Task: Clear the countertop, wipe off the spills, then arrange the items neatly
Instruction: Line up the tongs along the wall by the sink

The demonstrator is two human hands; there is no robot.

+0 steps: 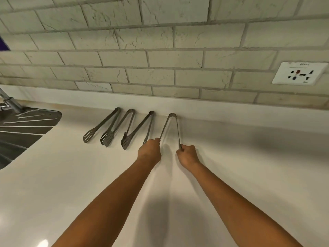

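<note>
Several metal tongs lie in a row on the white countertop (pixel 249 157), hinge ends against the back ledge. The rightmost tongs (pixel 171 120) are spread open. My left hand (pixel 150 151) grips the end of their left arm and my right hand (pixel 187 155) grips the end of their right arm; both tips are hidden in my fists. To the left lie a third pair of tongs (pixel 140 129), a second pair (pixel 121 125) and a first pair (pixel 103 124), all with slotted tips pointing toward me.
A steel sink drainboard (pixel 26 125) with a tap (pixel 10 102) sits at the far left. A tiled wall rises behind the counter, with a white power socket (pixel 300 73) at the right.
</note>
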